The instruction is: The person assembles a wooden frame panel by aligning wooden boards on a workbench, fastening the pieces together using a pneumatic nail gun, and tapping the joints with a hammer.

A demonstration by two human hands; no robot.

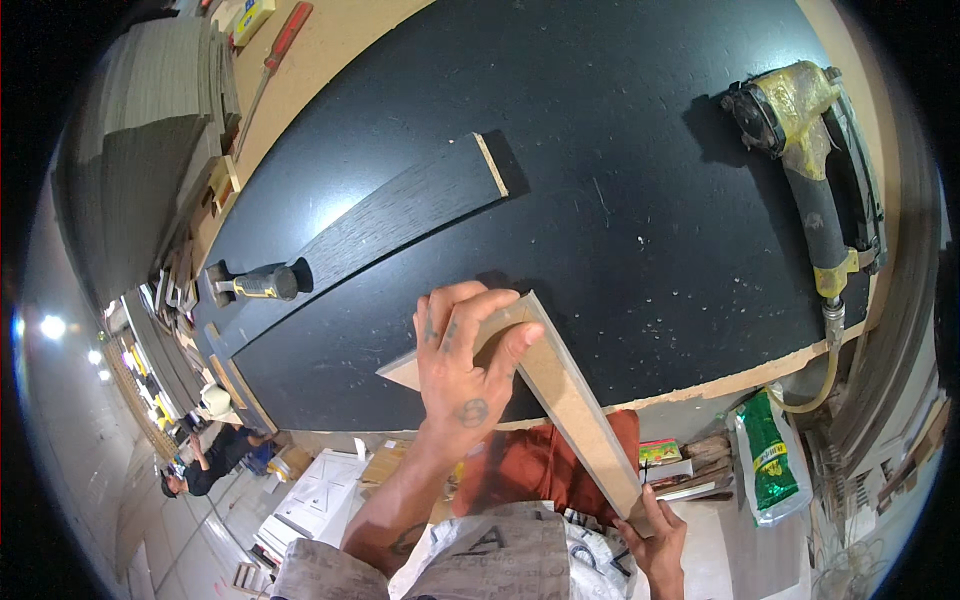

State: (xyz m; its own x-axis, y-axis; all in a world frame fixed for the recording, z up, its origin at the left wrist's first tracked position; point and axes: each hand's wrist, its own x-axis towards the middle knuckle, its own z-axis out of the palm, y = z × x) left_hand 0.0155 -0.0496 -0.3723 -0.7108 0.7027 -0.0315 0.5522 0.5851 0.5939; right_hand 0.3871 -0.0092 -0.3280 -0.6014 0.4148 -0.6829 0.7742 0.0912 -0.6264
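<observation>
My left hand [462,375] grips an L-shaped piece of wooden moulding [575,405] at its corner, fingers over the top and thumb on the inner side. One leg of the moulding runs down to my right hand [660,540], whose fingers close round its lower end. The other leg passes behind my left hand, and its tip shows on the left. The moulding is held at the near edge of a black tabletop [600,240]. Beyond my left hand lies a dark wood-grain board [400,220], with a small hammer [258,284] on its left part.
At the far right lies a yellow-and-black nail gun [812,170] with an air hose [828,385]. A red-handled screwdriver [287,40] and stacked grey sheets [155,90] are at the far left. A green-and-white bag [772,460] sits below the table edge. Another person [215,460] is at lower left.
</observation>
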